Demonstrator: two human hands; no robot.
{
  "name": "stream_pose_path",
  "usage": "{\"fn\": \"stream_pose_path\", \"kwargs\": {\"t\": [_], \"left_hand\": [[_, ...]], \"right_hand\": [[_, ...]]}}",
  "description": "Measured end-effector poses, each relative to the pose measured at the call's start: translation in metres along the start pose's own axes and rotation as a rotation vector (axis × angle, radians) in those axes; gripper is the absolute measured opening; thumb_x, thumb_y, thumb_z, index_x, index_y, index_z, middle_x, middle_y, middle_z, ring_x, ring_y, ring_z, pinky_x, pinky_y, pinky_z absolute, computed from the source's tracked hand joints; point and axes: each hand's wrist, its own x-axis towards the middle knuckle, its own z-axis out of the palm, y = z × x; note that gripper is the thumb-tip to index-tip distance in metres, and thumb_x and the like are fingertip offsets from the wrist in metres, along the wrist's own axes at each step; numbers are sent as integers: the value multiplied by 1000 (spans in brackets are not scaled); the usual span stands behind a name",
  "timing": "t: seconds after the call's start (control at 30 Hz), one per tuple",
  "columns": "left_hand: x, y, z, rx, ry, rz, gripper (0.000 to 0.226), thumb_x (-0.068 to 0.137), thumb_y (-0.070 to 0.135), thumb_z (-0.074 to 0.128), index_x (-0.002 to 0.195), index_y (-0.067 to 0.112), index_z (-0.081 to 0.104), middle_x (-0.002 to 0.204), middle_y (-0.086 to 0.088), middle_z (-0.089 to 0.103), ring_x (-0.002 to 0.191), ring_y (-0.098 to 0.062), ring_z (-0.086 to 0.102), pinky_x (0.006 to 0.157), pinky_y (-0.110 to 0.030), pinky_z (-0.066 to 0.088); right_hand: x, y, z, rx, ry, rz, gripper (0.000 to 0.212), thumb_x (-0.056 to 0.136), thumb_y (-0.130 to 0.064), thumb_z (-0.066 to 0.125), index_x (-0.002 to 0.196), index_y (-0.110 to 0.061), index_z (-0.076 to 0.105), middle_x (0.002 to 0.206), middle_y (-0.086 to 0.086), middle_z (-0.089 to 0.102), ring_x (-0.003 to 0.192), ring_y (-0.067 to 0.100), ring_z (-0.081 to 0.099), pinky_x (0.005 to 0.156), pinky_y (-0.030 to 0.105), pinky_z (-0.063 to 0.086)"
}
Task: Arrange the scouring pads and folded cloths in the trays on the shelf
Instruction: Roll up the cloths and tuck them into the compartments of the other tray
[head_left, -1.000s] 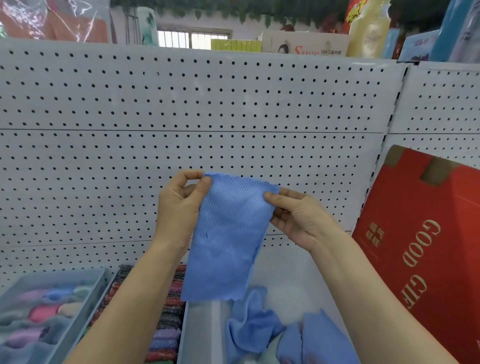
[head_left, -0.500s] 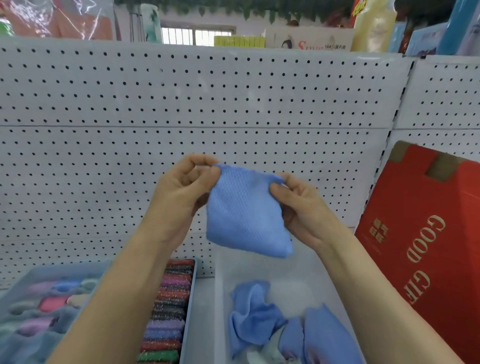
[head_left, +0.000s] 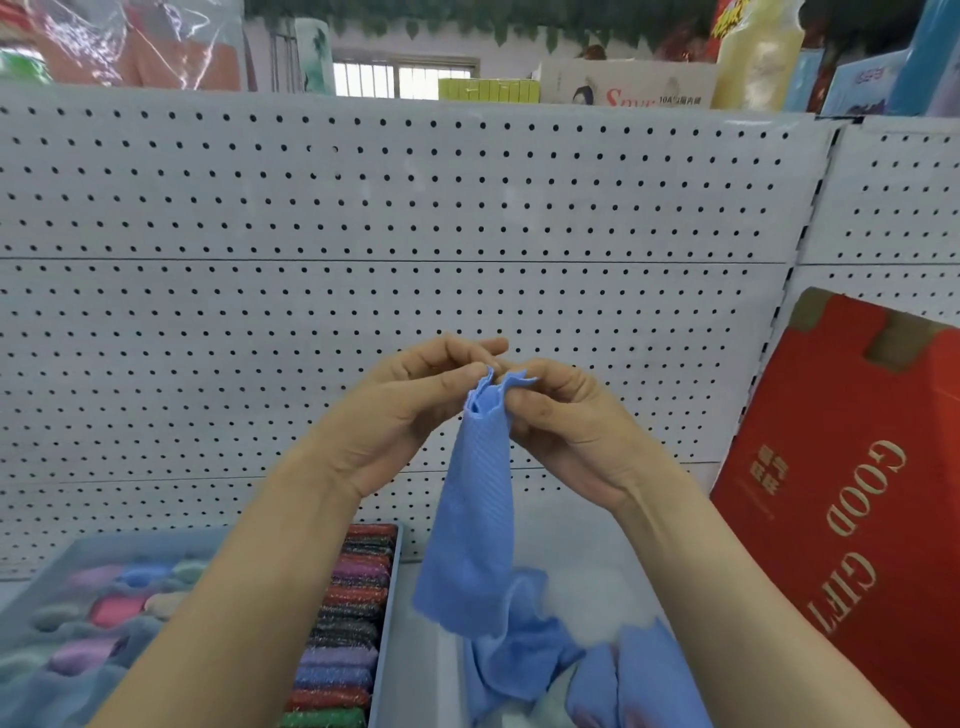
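You are facing a white pegboard panel that is filling most of the view. A red gift box is leaning at your right, and daylight is coming through a barred window beyond.

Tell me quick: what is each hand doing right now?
Left hand: closed, pinching the top edge of the blue cloth.
Right hand: closed, pinching the same top edge; the cloth hangs down between them.
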Motion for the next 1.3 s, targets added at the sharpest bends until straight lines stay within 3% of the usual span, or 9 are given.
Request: {"fn": "stream_pose_path", "kwargs": {"t": [0.2, 0.3, 0.37, 0.57, 0.73, 0.93, 1.03, 1.13, 1.3], "left_hand": [[0, -5, -4, -56, 78, -70, 10, 80, 17, 68, 86, 18, 76, 124, -7, 70, 122, -25, 62, 100, -42, 51], [-2, -4, -10, 22, 171, 4, 63, 67, 62, 79, 111, 18, 71, 118, -1, 70, 116, -21, 63, 95, -36, 54], [-7, 0, -9, 159, 166, 41, 85, 53, 71, 81, 117, 17, 66, 113, 2, 72, 107, -14, 67, 86, -28, 56], [2, -5, 1, 414, 362, 78, 12, 80, 10, 78, 86, 10, 68, 75, 5, 71, 72, -5, 67, 66, -16, 54], [16, -2, -10, 384, 421, 34, 14, 85, 11, 75, 82, 15, 62, 75, 2, 71, 71, -12, 69, 65, -27, 56], [25, 11, -23, 407, 577, 46, 14, 85, 11, 76, 88, 6, 63, 82, -5, 71, 72, -15, 71, 71, -36, 59], [24, 17, -26, 374, 568, 38, 15, 85, 10, 75, 86, 9, 60, 77, -2, 71, 65, -9, 71, 64, -30, 59], [23, 20, -27, 344, 547, 16, 15, 85, 10, 75, 87, 10, 60, 79, -2, 72, 66, -9, 72, 63, -28, 60], [24, 21, -26, 328, 568, 14, 16, 84, 11, 76, 87, 12, 60, 82, -4, 71, 69, -11, 72, 70, -35, 59]], "right_hand": [[2, 10, 11, 47, 77, 18, 13, 75, -10, 68, 80, -16, 78, 90, 4, 75, 84, 14, 69, 75, 26, 56], [6, 12, 8, 48, 180, -33, 11, 74, -11, 70, 80, -15, 77, 94, 6, 75, 84, 16, 69, 73, 28, 56], [8, 12, 3, 8, 238, -49, 11, 72, -12, 72, 83, -14, 76, 96, 8, 74, 85, 18, 69, 74, 30, 56], [9, 15, 3, -88, 336, -51, 21, 79, -10, 73, 100, -14, 71, 89, 7, 74, 82, 20, 69, 70, 29, 54], [-7, 44, 1, -299, 259, 151, 41, 80, -14, 80, 117, -14, 62, 99, -1, 76, 90, 14, 72, 71, 24, 56], [-42, 130, -12, -772, 205, 321, 19, 95, -28, 58, 99, -10, 60, 92, 8, 69, 82, 15, 62, 75, 38, 51], [-53, 135, -26, -889, 79, 475, 30, 92, -21, 59, 122, -22, 59, 109, -8, 68, 100, 7, 63, 91, 34, 54], [-51, 114, -26, -724, 254, 325, 59, 85, -18, 72, 137, -33, 48, 126, -15, 61, 118, -5, 54, 102, 27, 48], [-29, 94, -5, -625, 409, 124, 45, 74, -28, 85, 111, -28, 61, 108, -11, 68, 99, -2, 63, 87, 25, 53]]}}
